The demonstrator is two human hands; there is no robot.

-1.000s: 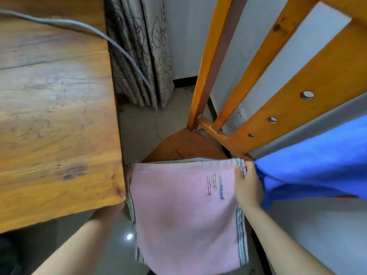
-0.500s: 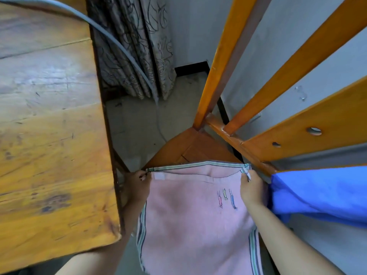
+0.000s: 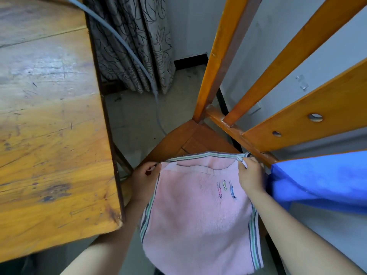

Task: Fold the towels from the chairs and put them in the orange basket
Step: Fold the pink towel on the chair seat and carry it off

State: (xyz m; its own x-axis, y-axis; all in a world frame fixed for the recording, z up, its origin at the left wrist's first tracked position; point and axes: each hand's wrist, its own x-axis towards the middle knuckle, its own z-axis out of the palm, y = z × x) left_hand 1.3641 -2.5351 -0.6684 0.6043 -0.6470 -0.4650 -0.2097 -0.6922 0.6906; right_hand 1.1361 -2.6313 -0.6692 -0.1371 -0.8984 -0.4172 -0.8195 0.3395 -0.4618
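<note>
Two hands on pink towel (image 3: 198, 211), one per top corner. Left hand (image 3: 146, 178) pinches left corner near table (image 3: 49, 135) edge; right hand (image 3: 251, 175) pinches right corner beside chair (image 3: 278, 126) rail. Towel hangs between them over chair seat, top hem level, long axis downward toward person. Blue towel (image 3: 321, 179) just right of right hand, draped on chair. Basket out of view. Likely next: bring corners together, either hand equally placed.
</note>
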